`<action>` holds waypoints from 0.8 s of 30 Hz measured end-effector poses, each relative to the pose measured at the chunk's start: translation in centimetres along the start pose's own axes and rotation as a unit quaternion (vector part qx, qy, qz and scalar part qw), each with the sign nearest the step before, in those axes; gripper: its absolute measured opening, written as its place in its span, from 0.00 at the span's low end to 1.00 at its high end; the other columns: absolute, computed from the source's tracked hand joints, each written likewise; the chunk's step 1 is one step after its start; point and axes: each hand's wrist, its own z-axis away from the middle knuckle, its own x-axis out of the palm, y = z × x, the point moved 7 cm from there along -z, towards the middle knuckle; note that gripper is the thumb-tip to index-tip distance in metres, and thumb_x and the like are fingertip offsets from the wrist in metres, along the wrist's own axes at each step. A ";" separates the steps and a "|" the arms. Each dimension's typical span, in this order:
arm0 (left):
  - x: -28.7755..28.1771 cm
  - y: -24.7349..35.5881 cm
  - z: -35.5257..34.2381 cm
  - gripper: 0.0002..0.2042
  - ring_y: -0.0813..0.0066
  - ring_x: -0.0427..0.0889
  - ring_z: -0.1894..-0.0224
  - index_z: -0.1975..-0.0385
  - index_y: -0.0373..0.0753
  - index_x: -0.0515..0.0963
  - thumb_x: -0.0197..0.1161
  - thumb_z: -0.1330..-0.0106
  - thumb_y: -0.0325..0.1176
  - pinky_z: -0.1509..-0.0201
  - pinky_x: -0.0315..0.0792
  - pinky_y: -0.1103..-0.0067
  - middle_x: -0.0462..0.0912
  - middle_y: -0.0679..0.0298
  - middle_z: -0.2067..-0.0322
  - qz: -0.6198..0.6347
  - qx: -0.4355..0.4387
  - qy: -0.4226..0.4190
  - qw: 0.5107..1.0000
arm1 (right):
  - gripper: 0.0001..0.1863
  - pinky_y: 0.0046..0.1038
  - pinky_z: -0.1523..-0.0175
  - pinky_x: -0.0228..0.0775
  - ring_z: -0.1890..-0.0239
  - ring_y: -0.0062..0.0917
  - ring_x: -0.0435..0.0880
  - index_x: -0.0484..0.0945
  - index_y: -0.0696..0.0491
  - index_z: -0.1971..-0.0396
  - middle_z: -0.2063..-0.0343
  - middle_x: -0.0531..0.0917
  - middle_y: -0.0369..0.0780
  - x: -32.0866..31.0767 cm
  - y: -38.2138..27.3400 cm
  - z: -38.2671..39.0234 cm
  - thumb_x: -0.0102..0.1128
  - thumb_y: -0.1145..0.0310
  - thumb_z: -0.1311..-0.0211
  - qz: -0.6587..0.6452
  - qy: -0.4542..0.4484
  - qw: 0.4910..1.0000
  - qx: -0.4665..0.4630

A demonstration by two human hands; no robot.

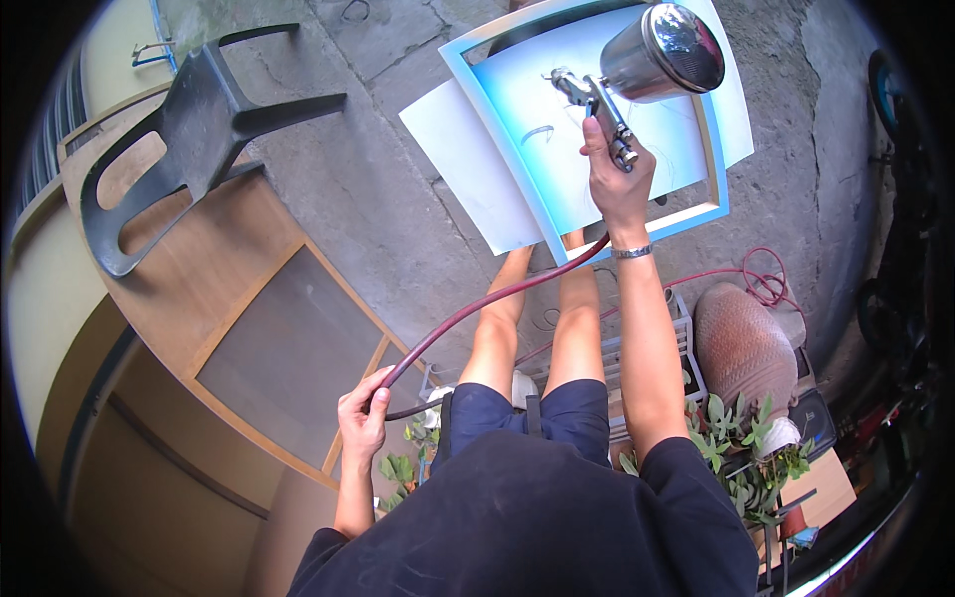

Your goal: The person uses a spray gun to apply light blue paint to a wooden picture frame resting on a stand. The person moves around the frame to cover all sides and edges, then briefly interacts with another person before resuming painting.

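On our far left we see a dark plastic chair [204, 119]. Next comes our left hand [363, 410], its fingers curled closed around a dark red hose [468, 308], which arcs up and rightward to just below our other hand. Near the middle, a white sheet [460, 164] sticks out past a pale blue frame [501, 149], inside which lies a blue-shaded sheet [552, 164]. Our right hand [622, 189] is wrapped firmly around the handle of a metal spray gun [632, 75], thumb along its back, holding it over the frame. Farther right, below, we have leafy plants [741, 443].
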 end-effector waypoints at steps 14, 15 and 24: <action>-2.6 -1.7 0.5 0.13 0.82 0.76 0.68 0.50 0.30 0.82 0.63 0.29 0.30 0.63 0.70 0.84 0.88 0.58 0.59 -0.006 -0.009 0.013 1.000 | 0.15 0.19 0.70 0.67 0.75 0.13 0.77 0.84 0.62 0.60 0.80 0.81 0.33 3.9 -7.0 2.9 0.68 0.63 0.32 -0.025 -0.189 0.982 0.012; -2.6 -1.4 0.4 0.13 0.82 0.77 0.68 0.50 0.30 0.82 0.63 0.29 0.30 0.63 0.71 0.84 0.88 0.58 0.59 -0.007 -0.008 0.013 1.000 | 0.14 0.25 0.74 0.63 0.81 0.19 0.70 0.83 0.60 0.69 0.84 0.76 0.38 3.9 -7.6 2.4 0.71 0.62 0.36 -0.031 -0.149 0.988 -0.001; 0.9 2.8 -1.1 0.12 0.74 0.85 0.64 0.51 0.30 0.83 0.64 0.31 0.29 0.59 0.76 0.80 0.89 0.54 0.59 0.008 0.043 -0.025 0.999 | 0.21 0.22 0.73 0.66 0.78 0.13 0.75 0.87 0.61 0.62 0.84 0.81 0.35 -1.1 -7.2 -5.3 0.67 0.54 0.32 0.122 -0.065 0.990 0.030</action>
